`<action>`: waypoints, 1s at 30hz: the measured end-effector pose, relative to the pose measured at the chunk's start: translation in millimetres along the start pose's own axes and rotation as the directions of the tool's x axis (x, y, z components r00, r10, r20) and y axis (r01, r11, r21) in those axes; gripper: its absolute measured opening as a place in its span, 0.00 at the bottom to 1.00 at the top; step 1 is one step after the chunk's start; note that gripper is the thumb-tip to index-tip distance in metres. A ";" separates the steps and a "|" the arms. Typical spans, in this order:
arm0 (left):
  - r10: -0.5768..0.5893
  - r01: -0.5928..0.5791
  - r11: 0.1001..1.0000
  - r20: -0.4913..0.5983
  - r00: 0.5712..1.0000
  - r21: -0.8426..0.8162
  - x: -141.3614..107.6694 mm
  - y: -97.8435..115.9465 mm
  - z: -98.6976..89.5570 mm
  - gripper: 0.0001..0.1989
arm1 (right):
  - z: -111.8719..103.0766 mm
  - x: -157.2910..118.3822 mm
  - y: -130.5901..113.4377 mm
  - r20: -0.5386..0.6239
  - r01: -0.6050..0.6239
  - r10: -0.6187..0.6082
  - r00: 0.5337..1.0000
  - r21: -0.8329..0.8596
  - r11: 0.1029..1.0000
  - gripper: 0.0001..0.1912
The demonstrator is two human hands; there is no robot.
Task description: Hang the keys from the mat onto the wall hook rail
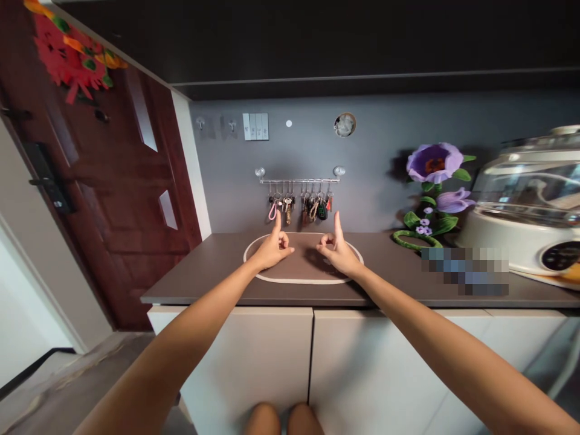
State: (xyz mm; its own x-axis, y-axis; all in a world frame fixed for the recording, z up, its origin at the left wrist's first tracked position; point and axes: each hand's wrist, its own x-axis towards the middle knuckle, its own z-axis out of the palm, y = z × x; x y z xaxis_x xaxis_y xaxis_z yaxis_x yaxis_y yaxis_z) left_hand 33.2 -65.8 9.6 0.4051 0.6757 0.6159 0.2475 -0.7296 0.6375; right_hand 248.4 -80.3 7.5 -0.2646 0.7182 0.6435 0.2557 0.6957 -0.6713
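Observation:
Above an oval brown mat (299, 279) with a pale rim, both arms reach forward. My left hand (272, 248) has its index finger pointing up and its thumb stretched inward, the other fingers curled; it holds nothing. Mirroring it, my right hand (339, 251) also points its index finger up with the thumb out, and nothing is in it. A gap separates the two hands. Behind them a metal hook rail (299, 180) is fixed to the grey wall, with several keys (287, 203), a pink loop (272, 211) and a black car key fob (322, 209) hanging from it.
On the right of the counter (217, 266) stand purple artificial flowers (435, 163) and a white appliance (512, 232) with a clear top. A dark shelf (317, 42) overhangs the counter. White cupboard doors (254, 350) lie below; a red-brown door (136, 229) is at left.

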 end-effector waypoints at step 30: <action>-0.507 0.235 0.622 -0.156 0.848 -0.747 141.1 -80.0 -33.9 0.17 | -37.6 138.8 79.7 -0.165 -0.368 0.446 0.880 0.358 0.858 0.26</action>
State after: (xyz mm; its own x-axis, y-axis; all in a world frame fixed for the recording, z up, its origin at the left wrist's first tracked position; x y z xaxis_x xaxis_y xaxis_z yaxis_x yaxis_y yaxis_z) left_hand 40.7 91.5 61.3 0.0809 0.9592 0.2710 -0.4086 -0.2161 0.8868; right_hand 267.0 75.3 57.2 0.0342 0.9442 0.3275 -0.0162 0.3282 -0.9445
